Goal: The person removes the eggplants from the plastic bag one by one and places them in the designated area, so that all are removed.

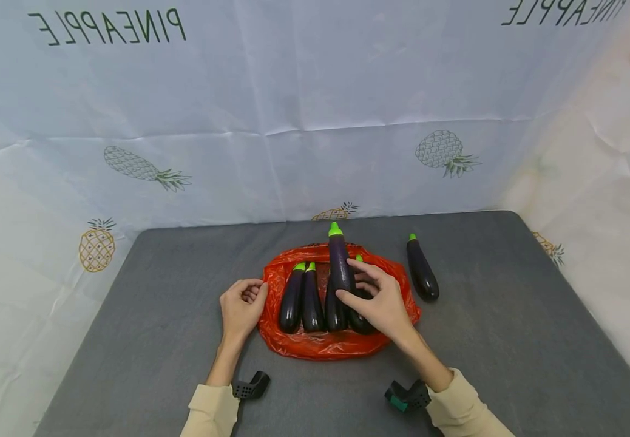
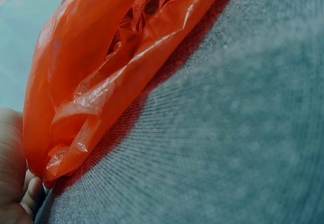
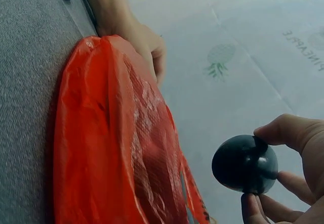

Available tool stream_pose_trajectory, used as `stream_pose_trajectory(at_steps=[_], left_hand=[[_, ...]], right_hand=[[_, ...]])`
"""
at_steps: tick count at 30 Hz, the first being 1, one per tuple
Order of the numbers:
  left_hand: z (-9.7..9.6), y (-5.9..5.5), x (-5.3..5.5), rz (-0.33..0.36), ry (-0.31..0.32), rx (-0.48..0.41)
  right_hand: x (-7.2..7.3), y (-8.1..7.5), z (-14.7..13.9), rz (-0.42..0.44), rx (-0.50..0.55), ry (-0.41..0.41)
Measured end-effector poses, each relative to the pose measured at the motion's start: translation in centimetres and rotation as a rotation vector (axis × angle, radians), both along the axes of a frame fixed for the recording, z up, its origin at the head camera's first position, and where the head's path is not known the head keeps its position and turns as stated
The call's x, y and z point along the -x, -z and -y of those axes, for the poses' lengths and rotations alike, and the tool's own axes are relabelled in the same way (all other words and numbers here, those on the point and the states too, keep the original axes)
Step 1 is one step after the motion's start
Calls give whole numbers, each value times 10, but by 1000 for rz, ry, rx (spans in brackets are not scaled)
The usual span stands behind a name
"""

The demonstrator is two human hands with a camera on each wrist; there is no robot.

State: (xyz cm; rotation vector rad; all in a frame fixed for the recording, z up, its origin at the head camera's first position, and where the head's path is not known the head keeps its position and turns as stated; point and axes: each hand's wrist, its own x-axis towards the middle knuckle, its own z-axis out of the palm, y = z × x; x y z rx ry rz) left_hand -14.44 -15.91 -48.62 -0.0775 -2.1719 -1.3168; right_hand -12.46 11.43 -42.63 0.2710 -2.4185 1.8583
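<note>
A red plastic bag (image 1: 326, 349) lies spread open on the grey table, its rim rolled outward. Several dark purple eggplants (image 1: 291, 300) with bright green caps rest side by side in it. Between the thumb and fingers of my right hand (image 1: 383, 300) is another eggplant (image 1: 339, 261), held over the bag with its green cap pointing away; its rounded dark end (image 3: 245, 163) shows in the right wrist view, raised beside the bag. At the bag's left edge my left hand (image 1: 243, 308) pinches the rim, fingers curled. In the left wrist view the red plastic (image 2: 101, 97) runs down to those fingertips.
One more eggplant (image 1: 423, 270) lies on the table just right of the bag. Behind the grey table (image 1: 184, 267) hangs a pale cloth (image 1: 293, 170) printed with pineapples. Black cameras (image 1: 252, 385) are strapped at both wrists.
</note>
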Motion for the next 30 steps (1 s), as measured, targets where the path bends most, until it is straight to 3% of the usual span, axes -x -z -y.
stream_pose_trajectory(at_steps=[6, 10, 30], left_hand=[[8, 20, 8, -3, -1, 2], [12, 24, 9, 6, 23, -3], [13, 24, 9, 3, 31, -1]], right_hand=[[1, -1, -9, -26, -13, 29], [1, 0, -18, -32, -32, 46], [1, -1, -58, -15, -29, 158]])
